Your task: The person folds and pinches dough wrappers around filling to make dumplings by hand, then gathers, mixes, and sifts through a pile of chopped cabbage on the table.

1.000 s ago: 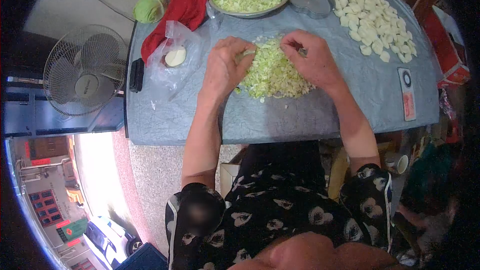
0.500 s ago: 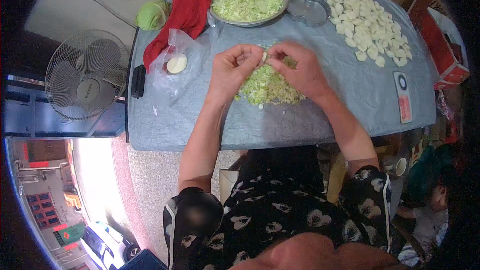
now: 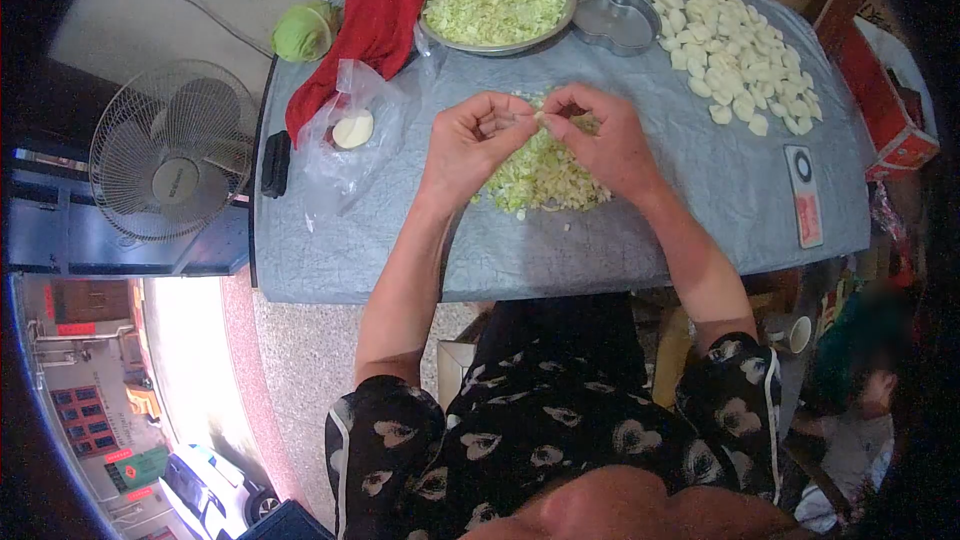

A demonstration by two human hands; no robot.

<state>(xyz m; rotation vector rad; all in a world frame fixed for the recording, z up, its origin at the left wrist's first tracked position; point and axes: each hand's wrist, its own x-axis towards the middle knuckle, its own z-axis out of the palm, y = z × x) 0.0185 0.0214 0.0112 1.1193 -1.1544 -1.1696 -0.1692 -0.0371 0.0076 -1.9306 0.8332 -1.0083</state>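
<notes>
My left hand [image 3: 482,140] and my right hand [image 3: 600,135] meet above a heap of finely chopped pale green cabbage [image 3: 550,175] on the cloth-covered table. Thumbs and forefingers of both hands are pinched together, tip to tip. Between them sits a small pale piece [image 3: 541,118], mostly covered by the fingertips; I cannot tell what it is. Behind the hands stands a round metal dish [image 3: 437,38] filled with more chopped cabbage. Beside that dish lies a shallow, lobed metal pan [image 3: 614,20].
Many whitish pieces [image 3: 735,50] are spread at the back right, with a phone [image 3: 803,195] nearer me. On the left lie a clear plastic bag [image 3: 335,175] around a round white item, a red cloth [image 3: 385,15] and a cabbage [image 3: 302,32]. A fan [image 3: 175,165] stands left; someone sits lower right.
My fingertips have shifted slightly right and drawn closer together, so less of the small pale piece shows. Things on the table stay where they were.
</notes>
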